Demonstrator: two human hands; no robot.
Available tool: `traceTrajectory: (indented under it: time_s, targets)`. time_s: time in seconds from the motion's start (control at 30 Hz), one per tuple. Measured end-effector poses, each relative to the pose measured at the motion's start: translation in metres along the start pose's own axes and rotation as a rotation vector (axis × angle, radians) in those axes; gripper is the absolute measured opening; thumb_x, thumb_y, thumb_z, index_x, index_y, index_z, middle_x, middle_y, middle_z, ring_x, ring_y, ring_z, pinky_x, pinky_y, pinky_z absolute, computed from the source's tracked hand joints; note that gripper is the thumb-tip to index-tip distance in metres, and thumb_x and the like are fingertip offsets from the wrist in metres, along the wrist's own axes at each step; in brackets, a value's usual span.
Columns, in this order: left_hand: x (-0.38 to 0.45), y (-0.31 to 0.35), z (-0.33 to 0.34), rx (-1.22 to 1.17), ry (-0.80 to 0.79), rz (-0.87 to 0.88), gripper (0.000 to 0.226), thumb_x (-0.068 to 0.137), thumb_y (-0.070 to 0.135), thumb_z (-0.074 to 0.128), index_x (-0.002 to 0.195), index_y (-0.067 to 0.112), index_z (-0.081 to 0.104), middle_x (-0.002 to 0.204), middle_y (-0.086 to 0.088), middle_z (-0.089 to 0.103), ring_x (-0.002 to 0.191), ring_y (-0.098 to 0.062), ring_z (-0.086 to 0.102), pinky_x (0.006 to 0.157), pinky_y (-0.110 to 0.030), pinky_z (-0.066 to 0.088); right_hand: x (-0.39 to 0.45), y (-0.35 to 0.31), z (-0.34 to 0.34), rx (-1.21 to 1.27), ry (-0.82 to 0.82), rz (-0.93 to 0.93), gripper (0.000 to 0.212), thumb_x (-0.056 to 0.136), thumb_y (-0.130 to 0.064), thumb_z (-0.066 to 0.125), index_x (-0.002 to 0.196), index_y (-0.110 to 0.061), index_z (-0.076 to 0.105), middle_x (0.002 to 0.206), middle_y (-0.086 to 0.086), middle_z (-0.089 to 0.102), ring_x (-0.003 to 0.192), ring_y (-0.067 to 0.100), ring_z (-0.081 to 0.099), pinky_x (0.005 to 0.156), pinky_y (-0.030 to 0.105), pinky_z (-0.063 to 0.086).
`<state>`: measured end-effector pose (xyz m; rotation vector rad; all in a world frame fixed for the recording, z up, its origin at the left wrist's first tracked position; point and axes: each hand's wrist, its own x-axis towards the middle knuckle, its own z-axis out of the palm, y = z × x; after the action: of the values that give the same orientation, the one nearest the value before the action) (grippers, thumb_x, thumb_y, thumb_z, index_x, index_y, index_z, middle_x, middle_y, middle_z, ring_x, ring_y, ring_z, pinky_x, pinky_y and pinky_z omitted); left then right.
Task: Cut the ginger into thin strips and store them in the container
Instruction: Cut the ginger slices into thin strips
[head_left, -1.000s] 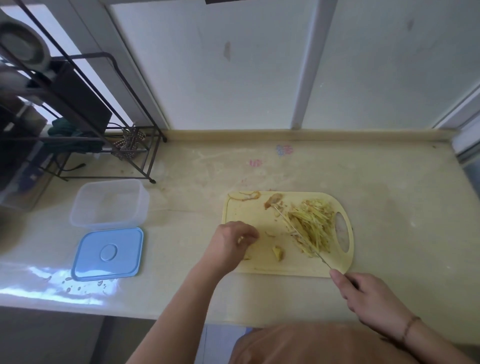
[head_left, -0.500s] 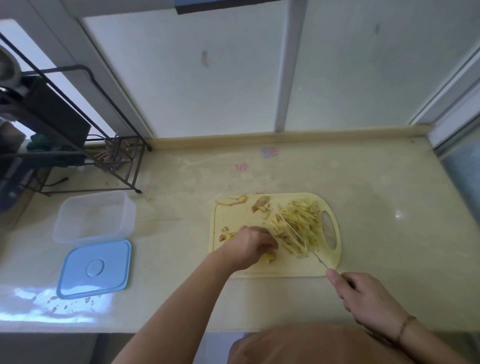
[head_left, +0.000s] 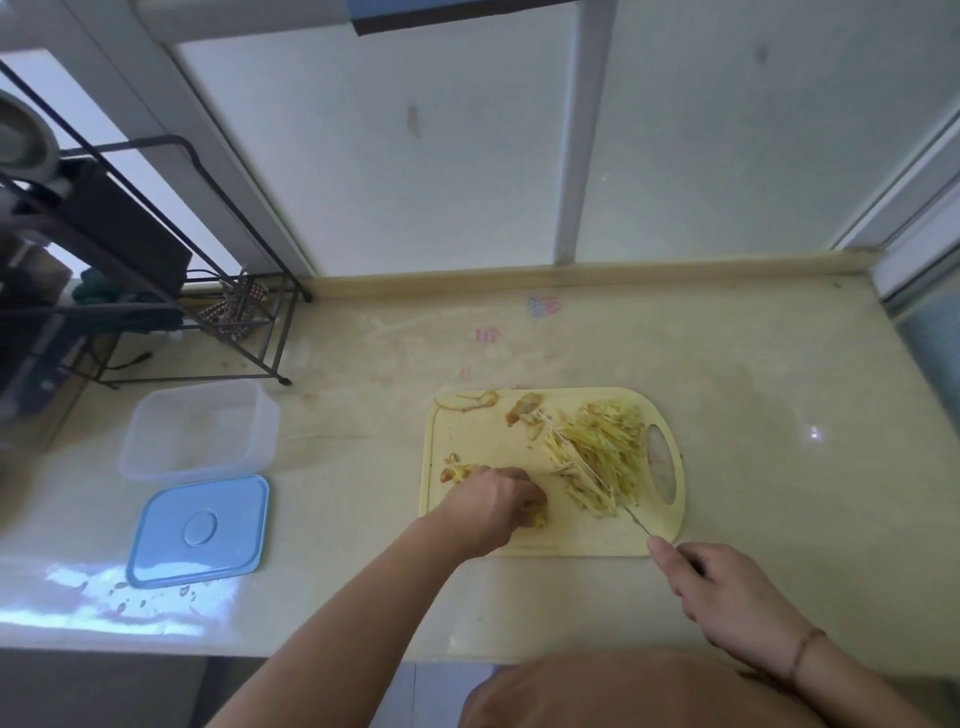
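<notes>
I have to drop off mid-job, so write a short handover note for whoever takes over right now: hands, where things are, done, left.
Left hand: fingers curled over a small ginger piece on the cutting board.
Right hand: grips the knife, whose blade lies across the strip pile.
Ginger strips: heaped on the board's right side, near its handle hole. Peel scraps sit at the far edge.
Container: open and without ginger, left of the board; its blue lid lies in front of it.
Done: most ginger cut.
Left: cut the remaining pieces, move strips to container, close lid.
</notes>
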<state>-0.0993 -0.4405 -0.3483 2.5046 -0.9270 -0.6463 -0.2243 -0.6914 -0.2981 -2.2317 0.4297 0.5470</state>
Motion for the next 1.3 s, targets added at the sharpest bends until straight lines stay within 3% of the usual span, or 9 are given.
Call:
traceTrajectory:
  time_s: [0.1,0.17,0.3,0.37,0.53,0.67,0.8,1.03,1.3]
  targets:
    - [-0.002,0.006,0.001,-0.051,-0.015,-0.164,0.023,0.093,0.013,0.065,0.114,0.014,0.074,0.108,-0.006,0.069,0.097,-0.028,0.065,0.085,-0.039,0.054,0.002,-0.002,-0.003,-0.002,-0.024,-0.003,0.088,0.056,-0.103,0.022,0.058,-0.017,0.042,0.048,-0.002,0.041,0.045,0.009,0.037,0.053,0.030,0.033]
    - [-0.003,0.013,0.002,-0.085,-0.002,-0.317,0.020,0.093,0.014,0.064,0.110,0.017,0.075,0.105,-0.005,0.071,0.095,-0.027,0.066,0.083,-0.037,0.055,0.003,-0.004,-0.002,0.004,-0.059,-0.005,0.082,0.066,-0.097,0.031,0.058,-0.017,0.043,0.047,-0.002,0.041,0.044,0.008,0.037,0.052,0.031,0.034]
    - [-0.009,0.028,0.011,-0.198,0.110,-0.579,0.015,0.092,0.024,0.066,0.102,0.015,0.074,0.097,-0.005,0.072,0.090,-0.025,0.067,0.076,-0.034,0.056,0.007,-0.006,-0.001,0.039,-0.119,0.011,0.054,0.097,-0.051,0.049,0.058,-0.014,0.048,0.040,-0.003,0.046,0.036,0.004,0.040,0.046,0.024,0.035]
    - [-0.012,0.035,0.017,-0.265,0.201,-0.670,0.016,0.090,0.023,0.066,0.097,0.012,0.076,0.092,-0.005,0.073,0.087,-0.024,0.067,0.073,-0.032,0.055,0.009,-0.006,-0.001,0.096,-0.169,0.015,0.051,0.097,-0.047,0.050,0.058,-0.015,0.048,0.039,-0.004,0.045,0.033,0.003,0.038,0.041,0.015,0.030]
    - [-0.013,0.055,0.033,-0.494,0.398,-0.865,0.019,0.092,0.020,0.066,0.078,0.011,0.075,0.075,-0.003,0.072,0.075,-0.022,0.065,0.068,-0.032,0.053,0.013,0.001,0.006,0.186,-0.251,0.061,0.051,0.096,-0.051,0.049,0.059,-0.016,0.047,0.038,-0.005,0.043,0.032,0.008,0.038,0.037,0.017,0.029]
    - [-0.005,0.074,0.040,-0.641,0.497,-0.951,0.019,0.093,0.013,0.065,0.077,0.008,0.074,0.070,-0.004,0.073,0.070,-0.020,0.068,0.068,-0.029,0.052,0.017,0.008,0.018,0.179,-0.296,0.063,0.050,0.095,-0.054,0.049,0.058,-0.022,0.059,0.040,-0.007,0.049,0.040,0.005,0.045,0.047,0.021,0.034]
    - [0.003,0.081,0.042,-0.713,0.560,-0.956,0.021,0.095,0.010,0.063,0.077,0.012,0.073,0.071,-0.007,0.073,0.069,-0.020,0.070,0.065,-0.025,0.052,0.019,0.013,0.032,0.209,-0.293,0.018,0.055,0.073,-0.078,0.036,0.058,-0.030,0.059,0.043,-0.003,0.051,0.046,0.011,0.047,0.057,0.031,0.038]
    - [-0.005,0.072,0.043,-0.439,0.469,-0.738,0.024,0.099,0.017,0.054,0.089,0.015,0.076,0.077,-0.002,0.072,0.072,-0.021,0.064,0.070,-0.038,0.052,0.019,0.007,0.026,0.169,-0.299,0.017,0.087,0.059,-0.102,0.025,0.058,-0.019,0.051,0.044,-0.001,0.049,0.039,0.004,0.043,0.044,0.016,0.030]
    - [-0.009,0.056,0.047,-0.307,0.508,-0.566,0.023,0.093,0.022,0.055,0.087,0.015,0.076,0.071,0.000,0.068,0.064,-0.017,0.059,0.062,-0.039,0.050,0.000,0.005,0.054,0.198,-0.254,0.053,0.077,0.076,-0.085,0.027,0.066,-0.012,0.047,0.048,-0.002,0.044,0.041,0.006,0.039,0.043,0.018,0.029]
